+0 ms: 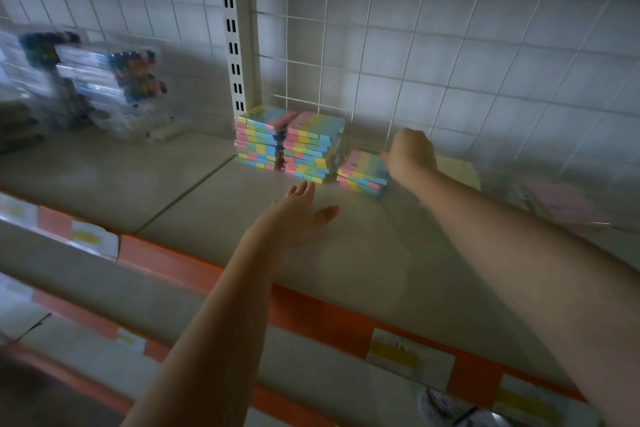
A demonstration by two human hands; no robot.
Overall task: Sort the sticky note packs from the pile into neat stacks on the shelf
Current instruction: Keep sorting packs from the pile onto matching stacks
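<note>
Two tall stacks of pastel multicolour sticky note packs (291, 140) stand at the back of the beige shelf (194, 215), next to the upright post. To their right is a short third stack (363, 172). My right hand (410, 156) is at this short stack's right end, fingers curled, touching its top pack; the grip itself is hidden behind the hand. My left hand (304, 215) hovers over the shelf in front of the stacks, fingers straight, holding nothing. A yellow pack (460, 170) and a pink pack (564, 201) lie blurred to the right.
Clear packs of coloured markers (114, 87) lean at the shelf's left. A white wire grid (381, 55) backs the shelf, with a slotted post (235, 55) dividing it. The orange front edge (311, 315) carries price labels. A lower shelf shows below.
</note>
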